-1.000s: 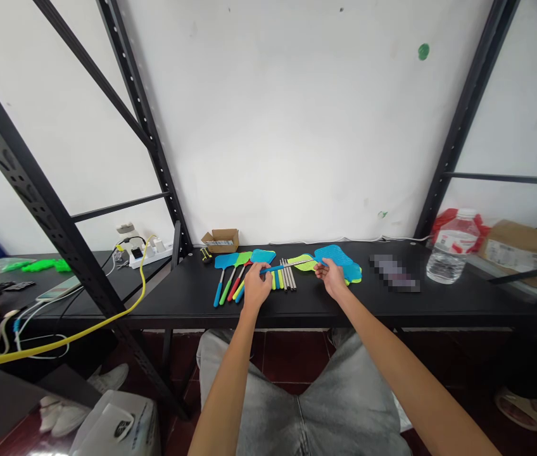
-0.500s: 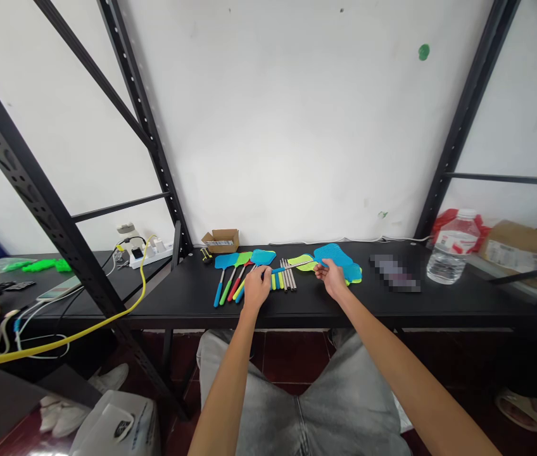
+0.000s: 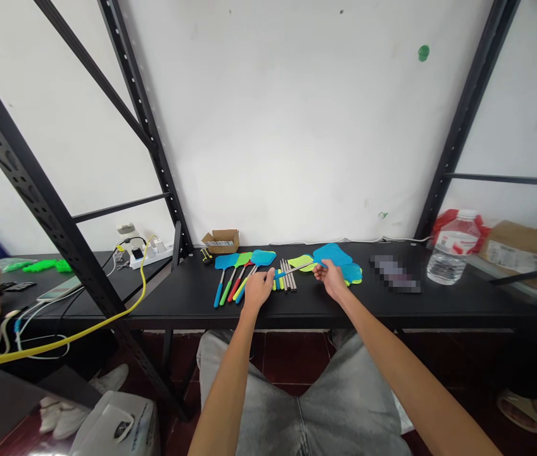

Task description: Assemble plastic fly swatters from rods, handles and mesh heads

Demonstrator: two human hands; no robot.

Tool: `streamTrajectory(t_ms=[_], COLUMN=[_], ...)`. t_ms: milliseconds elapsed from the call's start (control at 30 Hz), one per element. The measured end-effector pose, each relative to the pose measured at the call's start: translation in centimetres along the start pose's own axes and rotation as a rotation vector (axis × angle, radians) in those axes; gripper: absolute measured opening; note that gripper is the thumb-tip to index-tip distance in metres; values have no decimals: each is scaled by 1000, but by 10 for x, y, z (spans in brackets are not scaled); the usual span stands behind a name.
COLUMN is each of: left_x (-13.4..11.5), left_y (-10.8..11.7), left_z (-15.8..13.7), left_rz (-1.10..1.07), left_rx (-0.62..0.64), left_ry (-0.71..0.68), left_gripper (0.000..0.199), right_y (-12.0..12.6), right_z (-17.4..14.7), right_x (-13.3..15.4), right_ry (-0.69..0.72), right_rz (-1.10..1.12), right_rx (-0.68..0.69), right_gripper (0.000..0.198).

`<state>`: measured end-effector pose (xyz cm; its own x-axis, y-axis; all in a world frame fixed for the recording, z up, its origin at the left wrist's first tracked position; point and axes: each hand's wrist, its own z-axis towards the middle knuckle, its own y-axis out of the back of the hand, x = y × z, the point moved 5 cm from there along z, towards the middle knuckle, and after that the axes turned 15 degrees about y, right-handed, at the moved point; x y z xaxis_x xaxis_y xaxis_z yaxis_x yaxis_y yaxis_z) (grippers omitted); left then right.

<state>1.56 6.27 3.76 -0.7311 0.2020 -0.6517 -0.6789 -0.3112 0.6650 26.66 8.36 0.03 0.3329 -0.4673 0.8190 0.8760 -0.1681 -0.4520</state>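
- Head cam: left hand point(image 3: 258, 290) is wrapped round the handle of a blue fly swatter point(image 3: 332, 253), right hand point(image 3: 330, 278) pinching it near the head, so it's stretched across between the two.
- Black tabletop point(image 3: 382, 305) runs under both hands; metal rods point(image 3: 289, 277) lie on it between them.
- Row of swatters point(image 3: 230, 282) left of the grip, small open carton point(image 3: 221, 241) behind those.
- Water bottle point(image 3: 449, 253) well off to the right.
- Scuffed white wall point(image 3: 292, 126) behind, dark red tiles point(image 3: 280, 362) below.
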Motion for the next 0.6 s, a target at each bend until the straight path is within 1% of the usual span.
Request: streamTrajectory(t_ms=[233,400,500,600], left_x=[3,4,4,5], left_y=[-2,-1,-1,-2], left_z=[4,4,5,6], left_rz=[53,71,84,95], left_rx=[-2,-34,-37,-31], left_ry=[45,39,41,55], left_gripper=[59,59,59,60], right_y=[-4,-5,-5,-6], right_z=[-4,-5,-5,-5], right_x=[3,5,3,2], right_ry=[0,5,-6,-39], right_rz=[-42,-65,-54,-25], right_rx=[34,72,111,179], right_gripper=[29,33,33,32])
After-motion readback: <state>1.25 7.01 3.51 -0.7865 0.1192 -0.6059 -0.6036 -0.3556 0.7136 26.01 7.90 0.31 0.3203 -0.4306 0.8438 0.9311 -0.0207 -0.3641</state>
